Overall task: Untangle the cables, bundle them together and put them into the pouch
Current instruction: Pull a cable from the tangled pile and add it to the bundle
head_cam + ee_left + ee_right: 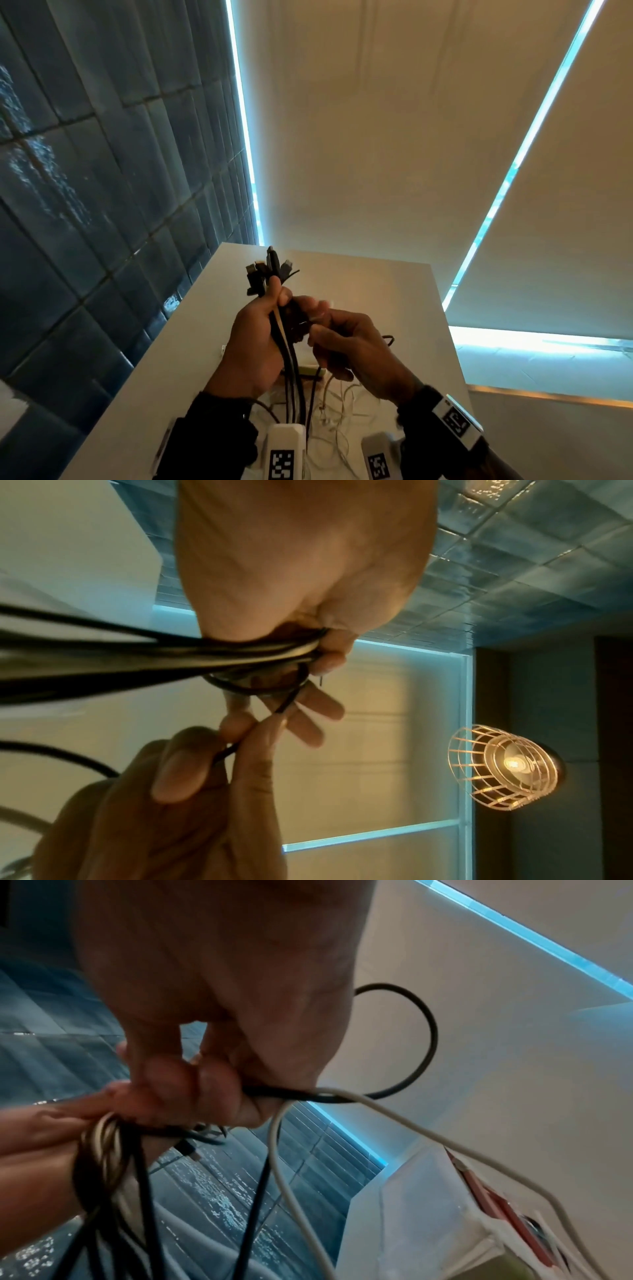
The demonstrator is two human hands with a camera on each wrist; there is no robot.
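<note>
My left hand (278, 303) grips a bundle of black and cream cables (286, 346) upright above the white table (376, 291). Their plug ends (269, 270) stick out above the fist. My right hand (313, 334) pinches a thin black cable (286, 704) between thumb and forefinger, right beside the bundle (240, 653), around which that cable loops. Behind the right hand (219, 1085) the black cable (430, 1031) curls in a free loop, and a white cable (394, 1118) hangs across it. A pale translucent pouch with a red strip (441, 1204) lies on the table below.
Thin white wires (337, 416) lie loose on the table under my wrists, next to a small yellowish object (310, 371). A dark blue tiled wall (102, 171) stands to the left, a blind-covered window (342, 137) behind. A caged lamp (503, 767) hangs overhead.
</note>
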